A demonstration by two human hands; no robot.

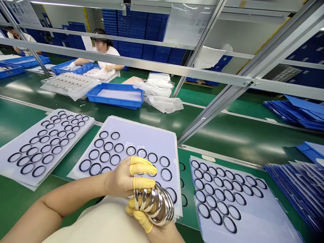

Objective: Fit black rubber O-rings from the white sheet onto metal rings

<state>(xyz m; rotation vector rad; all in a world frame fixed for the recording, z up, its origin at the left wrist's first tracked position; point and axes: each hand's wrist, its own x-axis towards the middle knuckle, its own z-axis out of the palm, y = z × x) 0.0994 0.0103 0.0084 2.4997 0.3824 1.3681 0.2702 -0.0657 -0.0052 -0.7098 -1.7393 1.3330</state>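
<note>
Several shiny silver metal rings (165, 206) are bunched together in front of my body, between my two hands. My left hand (118, 179) reaches in from the left, its fingers in yellow finger cots closed over the upper left end of the bunch. From below, my right hand (162, 233) grips the same rings, with its yellow-covered fingertips curled round their lower left side. Just beyond my hands lies a pale sheet (157, 135) bearing rows of dark-edged rings (118, 147); my left hand and forearm hide part of these rows.
More rings lie on a left sheet stack (76, 138) and a right sheet (263, 216). Blue-edged sheets (291, 189) are piled at far right. A slanted metal post (215, 104) and crossbar (157, 64) stand ahead. Across the bench are a blue tray (113, 99) and a co-worker (111, 50).
</note>
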